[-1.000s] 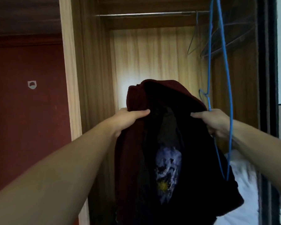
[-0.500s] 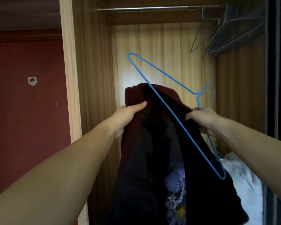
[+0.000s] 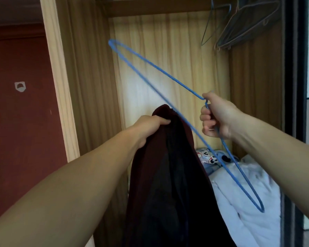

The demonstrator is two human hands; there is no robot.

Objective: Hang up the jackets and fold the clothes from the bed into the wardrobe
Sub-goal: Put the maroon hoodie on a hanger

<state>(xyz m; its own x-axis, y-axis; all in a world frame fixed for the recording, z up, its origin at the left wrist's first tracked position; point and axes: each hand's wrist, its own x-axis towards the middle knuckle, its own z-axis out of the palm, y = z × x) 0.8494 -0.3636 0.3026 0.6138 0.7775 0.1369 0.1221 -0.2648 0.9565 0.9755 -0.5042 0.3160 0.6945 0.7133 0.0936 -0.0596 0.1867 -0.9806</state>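
Observation:
A dark maroon jacket (image 3: 168, 184) with a black lining hangs down in front of the open wardrobe (image 3: 89, 86). My left hand (image 3: 150, 124) grips it at its top edge. My right hand (image 3: 215, 116) is closed around the neck of a blue wire hanger (image 3: 150, 65), apart from the jacket. The hanger is tilted, one end up at the left by the wardrobe's back panel, the other low at the right. Its lower wire passes just right of the jacket's top.
Several empty wire hangers (image 3: 239, 27) hang at the wardrobe's upper right. White and patterned clothes (image 3: 239, 193) lie piled on the wardrobe floor at the lower right. A red wall (image 3: 16, 122) stands to the left, and a dark door frame (image 3: 294, 104) to the right.
My right hand let go of the jacket and moved up and right with the hanger, which swung from vertical to a tilted spread. The jacket now hangs from my left hand alone.

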